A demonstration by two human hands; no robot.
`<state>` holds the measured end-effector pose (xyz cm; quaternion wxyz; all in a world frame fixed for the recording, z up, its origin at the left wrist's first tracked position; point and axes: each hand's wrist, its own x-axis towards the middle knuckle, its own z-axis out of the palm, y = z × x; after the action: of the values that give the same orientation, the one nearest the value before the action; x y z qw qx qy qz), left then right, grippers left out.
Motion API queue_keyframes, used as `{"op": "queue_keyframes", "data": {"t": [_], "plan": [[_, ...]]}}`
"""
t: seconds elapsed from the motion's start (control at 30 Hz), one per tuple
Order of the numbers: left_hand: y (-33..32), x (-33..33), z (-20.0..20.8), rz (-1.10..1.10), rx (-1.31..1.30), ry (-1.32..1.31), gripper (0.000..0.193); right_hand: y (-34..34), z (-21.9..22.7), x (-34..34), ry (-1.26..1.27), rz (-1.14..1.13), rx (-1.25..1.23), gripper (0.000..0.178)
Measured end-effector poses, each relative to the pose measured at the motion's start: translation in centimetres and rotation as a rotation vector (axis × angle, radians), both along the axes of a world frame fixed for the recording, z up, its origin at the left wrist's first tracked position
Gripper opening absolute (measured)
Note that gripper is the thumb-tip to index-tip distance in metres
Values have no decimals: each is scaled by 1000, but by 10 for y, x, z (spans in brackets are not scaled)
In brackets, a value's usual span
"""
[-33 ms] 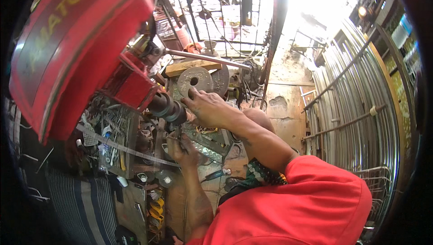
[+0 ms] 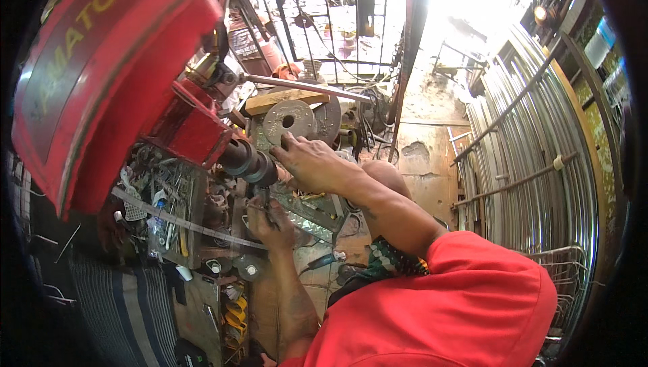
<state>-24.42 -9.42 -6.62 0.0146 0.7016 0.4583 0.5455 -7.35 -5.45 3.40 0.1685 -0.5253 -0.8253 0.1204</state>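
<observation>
A large red drill press (image 2: 115,90) fills the upper left, its dark metal chuck (image 2: 251,166) tilted down toward the middle. Just below the chuck, my left hand (image 2: 273,228) pinches a dark slender piece (image 2: 267,198), in line with the chuck; its exact kind is unclear. Against the chuck's right side, my right hand (image 2: 312,163) reaches in with bent fingers. Whatever those fingers grip is hidden behind the hand. Past my right fingertips lies a round grey metal disc (image 2: 297,112) with a centre hole, dusted with shavings.
A wooden block (image 2: 283,99) and a metal lever (image 2: 310,88) sit beyond the disc. Tools and scraps (image 2: 169,212) crowd the left bench. A corded power tool (image 2: 324,260) lies near my left forearm. Long metal tubes (image 2: 520,151) stand racked at right.
</observation>
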Motion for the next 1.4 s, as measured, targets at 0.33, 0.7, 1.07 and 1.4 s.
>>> {"op": "queue_keyframes", "data": {"t": [0.33,0.7,1.07,1.4], "plan": [[36,-11,-5,-409,-392,-649,79,-32,-29,-21,114,285,-495,57],[69,-48,-33,-568,-535,-759,63,-19,-110,-92,801,0,-311,23],[75,-78,-63,-567,-698,-882,49,-2,-166,-136,1006,-113,-36,33],[81,-111,-89,-624,-798,-946,41,9,-177,-144,1095,45,-132,28]]}}
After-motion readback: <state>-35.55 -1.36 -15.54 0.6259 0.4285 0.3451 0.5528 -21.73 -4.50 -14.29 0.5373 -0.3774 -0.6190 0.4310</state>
